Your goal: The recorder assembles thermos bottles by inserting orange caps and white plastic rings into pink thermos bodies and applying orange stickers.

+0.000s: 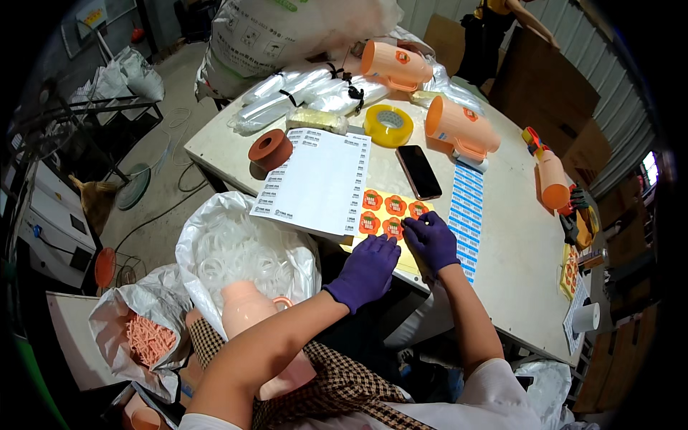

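Observation:
A yellow sheet of red flower-shaped stickers [381, 203] lies at the table's near edge, partly under a white sheet of small printed labels [315, 179]. My left hand [367, 269], in a purple glove, rests flat with fingers stretched onto the sticker sheet's lower part. Over its right side, my right hand [433, 245], also gloved, bends its fingers together in a pinch at a sticker. What the fingertips hold is hidden. Across my lap leans a peach plastic jug [247, 308] with a small handle, partly covered by my left forearm.
Stickered peach jugs [462, 127], a phone [418, 172], yellow tape [388, 126], a brown roll [271, 149] and a blue label strip [467, 215] are on the table [509, 287]. Sacks of clear rings [236, 261] and peach pieces [150, 340] stand left. Another person [494, 36] stands beyond.

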A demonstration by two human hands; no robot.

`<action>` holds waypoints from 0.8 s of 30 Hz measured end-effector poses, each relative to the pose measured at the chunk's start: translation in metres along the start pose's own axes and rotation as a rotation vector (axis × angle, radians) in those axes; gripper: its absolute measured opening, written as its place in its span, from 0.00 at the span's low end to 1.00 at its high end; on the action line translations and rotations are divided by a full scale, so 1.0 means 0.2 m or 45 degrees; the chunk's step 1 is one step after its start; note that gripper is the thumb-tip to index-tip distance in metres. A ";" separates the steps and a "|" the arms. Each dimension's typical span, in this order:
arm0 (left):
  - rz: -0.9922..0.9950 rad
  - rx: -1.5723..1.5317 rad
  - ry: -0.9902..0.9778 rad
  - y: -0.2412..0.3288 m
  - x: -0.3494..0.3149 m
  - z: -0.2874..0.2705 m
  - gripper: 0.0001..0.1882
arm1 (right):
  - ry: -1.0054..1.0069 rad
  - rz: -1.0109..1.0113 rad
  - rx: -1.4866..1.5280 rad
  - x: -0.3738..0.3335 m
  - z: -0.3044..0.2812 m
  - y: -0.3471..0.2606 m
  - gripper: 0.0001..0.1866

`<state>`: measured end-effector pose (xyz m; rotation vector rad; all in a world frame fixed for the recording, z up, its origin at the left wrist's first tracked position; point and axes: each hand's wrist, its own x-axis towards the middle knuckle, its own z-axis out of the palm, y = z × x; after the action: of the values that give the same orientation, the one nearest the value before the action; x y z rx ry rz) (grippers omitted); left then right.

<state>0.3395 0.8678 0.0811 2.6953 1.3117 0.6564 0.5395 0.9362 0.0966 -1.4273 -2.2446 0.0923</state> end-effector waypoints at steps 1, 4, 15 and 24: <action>0.003 -0.037 0.000 -0.01 0.00 -0.02 0.30 | 0.016 -0.006 -0.062 0.02 0.01 -0.01 0.14; 0.021 -0.116 0.017 -0.06 0.01 -0.05 0.28 | -0.168 0.027 -0.081 0.10 0.02 -0.04 0.18; -0.387 -0.989 0.050 -0.19 -0.41 -0.61 0.21 | 0.387 -0.132 0.487 -0.01 -0.27 -0.41 0.14; -1.440 -1.310 1.156 -0.05 -1.43 -0.81 0.21 | -0.171 -0.681 0.679 -0.55 0.09 -1.13 0.22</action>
<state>0.1104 0.6358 0.1275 0.6233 1.6062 1.6978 0.3795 0.7415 0.1108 -0.5424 -2.3822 0.5714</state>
